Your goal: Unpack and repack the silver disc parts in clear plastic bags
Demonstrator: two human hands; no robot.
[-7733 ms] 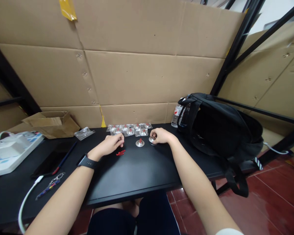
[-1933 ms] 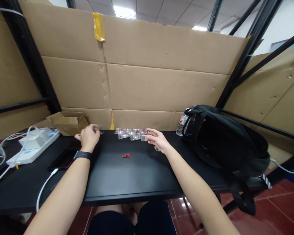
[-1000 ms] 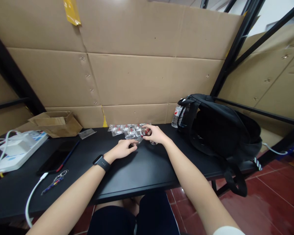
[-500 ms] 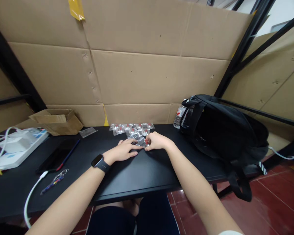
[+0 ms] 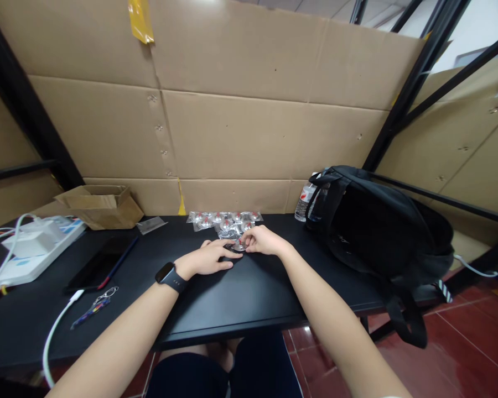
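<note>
Several small clear, round pieces with red parts, in crinkly plastic wrappers, lie in rows at the back of the black table. My right hand pinches a clear round piece with a red part in front of them. Palm down on the table, my left hand has its fingers stretched out towards that same piece; its fingertips are beside or touching it. A dark watch is on my left wrist. What exactly the round pieces are is too small to make out.
A black backpack takes up the right side, with a water bottle behind it. To the left are an open cardboard box, a power strip, a phone and a keyring. Cardboard walls the back.
My right hand has moved slightly left with the clear round piece, which now shows between both hands. My left hand stays almost in place. The camera view has shifted a little.
</note>
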